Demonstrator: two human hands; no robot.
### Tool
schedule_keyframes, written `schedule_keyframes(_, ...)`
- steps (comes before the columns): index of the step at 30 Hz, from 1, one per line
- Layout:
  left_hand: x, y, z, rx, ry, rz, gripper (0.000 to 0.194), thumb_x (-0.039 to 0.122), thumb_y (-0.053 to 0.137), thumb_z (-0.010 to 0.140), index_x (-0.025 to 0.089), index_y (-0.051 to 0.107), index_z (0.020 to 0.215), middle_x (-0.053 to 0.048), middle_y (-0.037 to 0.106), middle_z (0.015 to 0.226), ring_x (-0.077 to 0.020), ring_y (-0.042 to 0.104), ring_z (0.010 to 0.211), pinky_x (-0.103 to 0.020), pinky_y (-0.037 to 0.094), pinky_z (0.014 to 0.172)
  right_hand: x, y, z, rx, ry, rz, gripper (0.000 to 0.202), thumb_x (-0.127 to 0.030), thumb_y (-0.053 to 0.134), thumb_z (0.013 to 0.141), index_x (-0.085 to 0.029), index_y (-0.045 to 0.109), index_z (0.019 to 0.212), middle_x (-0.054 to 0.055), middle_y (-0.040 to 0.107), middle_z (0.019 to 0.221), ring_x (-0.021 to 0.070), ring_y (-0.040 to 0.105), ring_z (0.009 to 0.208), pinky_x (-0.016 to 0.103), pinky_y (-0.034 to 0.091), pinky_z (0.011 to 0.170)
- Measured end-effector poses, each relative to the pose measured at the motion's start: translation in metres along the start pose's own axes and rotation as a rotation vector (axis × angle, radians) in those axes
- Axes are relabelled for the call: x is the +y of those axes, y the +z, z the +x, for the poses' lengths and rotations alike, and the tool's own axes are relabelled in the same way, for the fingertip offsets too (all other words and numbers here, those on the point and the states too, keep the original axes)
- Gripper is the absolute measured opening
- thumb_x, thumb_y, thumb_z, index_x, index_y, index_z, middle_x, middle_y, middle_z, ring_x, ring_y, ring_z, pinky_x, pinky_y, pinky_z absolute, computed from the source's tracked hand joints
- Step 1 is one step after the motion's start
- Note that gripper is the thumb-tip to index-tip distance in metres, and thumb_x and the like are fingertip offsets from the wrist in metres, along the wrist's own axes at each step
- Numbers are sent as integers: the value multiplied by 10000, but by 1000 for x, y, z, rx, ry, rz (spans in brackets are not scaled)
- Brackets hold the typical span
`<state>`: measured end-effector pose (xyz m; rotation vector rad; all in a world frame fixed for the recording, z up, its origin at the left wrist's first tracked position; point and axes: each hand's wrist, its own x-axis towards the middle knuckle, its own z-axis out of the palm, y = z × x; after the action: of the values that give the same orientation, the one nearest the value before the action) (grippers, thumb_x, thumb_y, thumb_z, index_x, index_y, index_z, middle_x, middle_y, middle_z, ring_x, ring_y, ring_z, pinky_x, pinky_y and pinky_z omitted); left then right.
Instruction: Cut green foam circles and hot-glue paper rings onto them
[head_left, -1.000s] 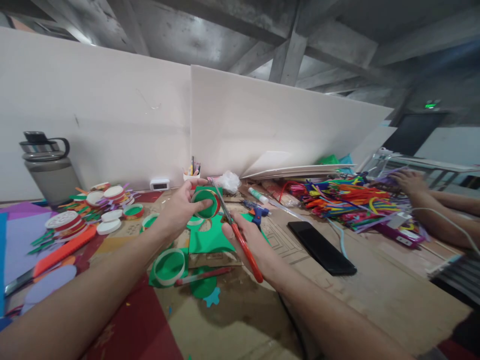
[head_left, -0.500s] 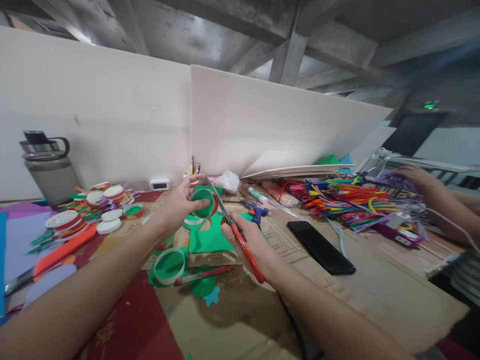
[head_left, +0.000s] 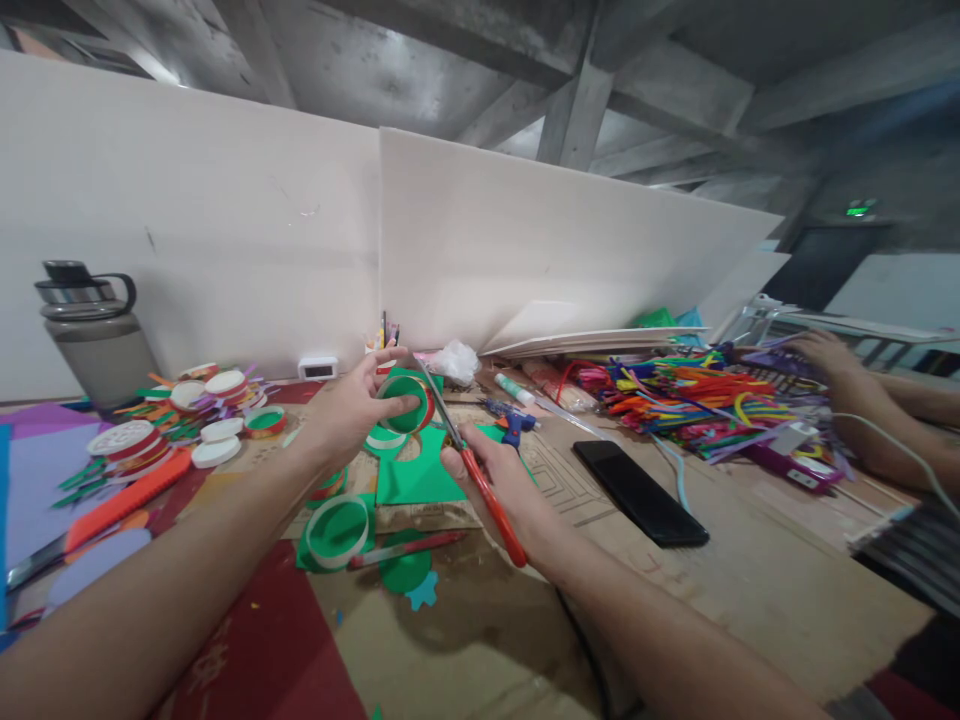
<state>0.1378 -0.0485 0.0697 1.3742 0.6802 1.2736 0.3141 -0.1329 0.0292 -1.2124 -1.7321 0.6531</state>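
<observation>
My left hand (head_left: pixel 346 412) grips a short round ring (head_left: pixel 428 402) with a red and gold edge and green paper inside, thumb within it and fingers behind. My right hand (head_left: pixel 504 472) is closed on the scissors (head_left: pixel 501 508), which have red handles and metal blades. The blades point up and away, beside the ring's right edge; whether they touch it I cannot tell. Beneath the hands lies a green sheet (head_left: pixel 409 482) with a round cut-out. Nearer me are a white ring (head_left: pixel 309 535) on green paper, a red pen (head_left: pixel 409 549) and a green disc (head_left: pixel 405 572).
On the left are a bottle (head_left: pixel 101 345), an orange box cutter (head_left: pixel 127 503) and decorated round lids (head_left: pixel 124 440). To the right lie a blue glue gun (head_left: pixel 512 428), a black phone (head_left: pixel 641 494) and colourful pipe cleaners (head_left: pixel 697 400). A co-worker's hand (head_left: pixel 829 355) is at far right.
My hands, the ring and the scissors stay almost as they were. At far right the co-worker's arm has shifted slightly left.
</observation>
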Motion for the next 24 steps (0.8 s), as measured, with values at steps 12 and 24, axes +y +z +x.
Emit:
schedule_keyframes(12, -12, 20, -5, 28, -178, -232, 313, 194, 832, 582, 137, 644, 826, -4, 666, 755, -103, 608, 645, -213, 492, 596, -4, 0, 2, 59, -3, 26, 306, -491, 457, 876, -202, 475, 779, -48, 372, 608, 104, 341, 549, 222, 315, 491)
schedule_keyframes(24, -14, 17, -6, -15, -100, -101, 340, 255, 825, 594, 145, 616, 839, -1, 655, 754, -114, 601, 654, -234, 457, 626, 14, 2, 4, 22, -70, 28, 322, -466, 448, 910, -197, 521, 1070, 9, 537, 798, 157, 503, 745, 285, 448, 716)
